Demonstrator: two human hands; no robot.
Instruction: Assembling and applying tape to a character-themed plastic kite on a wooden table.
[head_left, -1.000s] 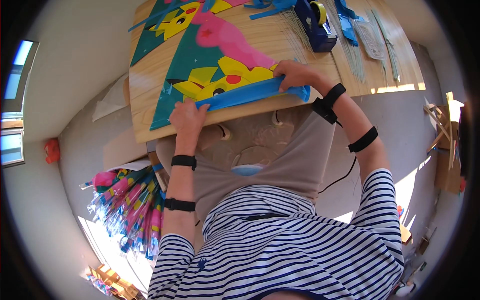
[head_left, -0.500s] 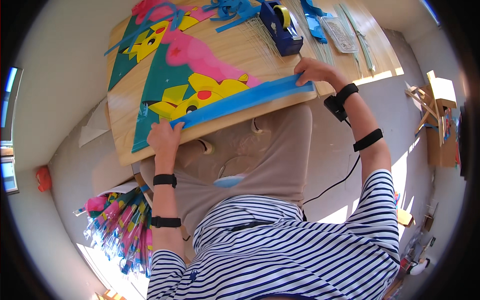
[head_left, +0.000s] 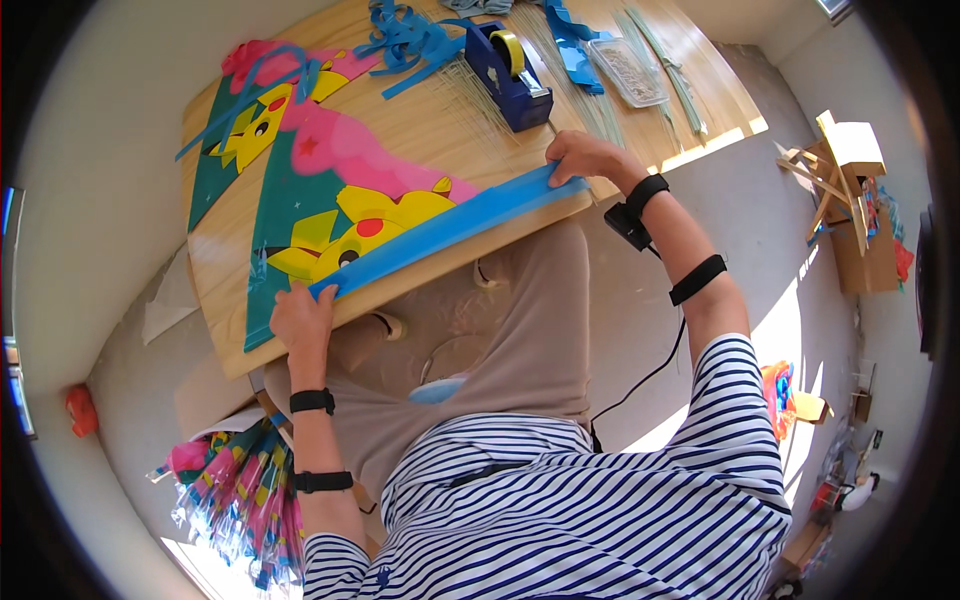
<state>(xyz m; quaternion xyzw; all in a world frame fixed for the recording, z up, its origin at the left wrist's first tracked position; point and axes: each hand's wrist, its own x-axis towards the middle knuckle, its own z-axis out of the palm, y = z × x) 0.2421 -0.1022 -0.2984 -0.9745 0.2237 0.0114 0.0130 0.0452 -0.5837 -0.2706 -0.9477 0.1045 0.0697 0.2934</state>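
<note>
A long blue strip (head_left: pixel 450 231) of thin, film-like material is stretched along the near edge of a printed sheet (head_left: pixel 275 218) in green and pink with a yellow cartoon figure. My left hand (head_left: pixel 303 318) pinches the strip's left end at the table's front edge. At the other end, my right hand (head_left: pixel 590 160) grips the strip between thumb and fingers, close to the table's near right corner. The strip covers the lower part of the yellow figure. Both forearms wear black bands.
A second printed sheet (head_left: pixel 213 178) lies farther left on the table (head_left: pixel 215 305), near curled blue strips (head_left: pixel 405 45). A blue tape dispenser (head_left: pixel 508 85), thin sticks (head_left: pixel 665 70) and a clear plastic box (head_left: pixel 628 72) stand beyond my right hand. Wrapped colourful bundles (head_left: pixel 240 490) are at lower left.
The head view has shifted, so the table and hands appear lower and farther left. Both hands still hold the strip's ends, and the strip now looks flatter along the sheet's edge.
</note>
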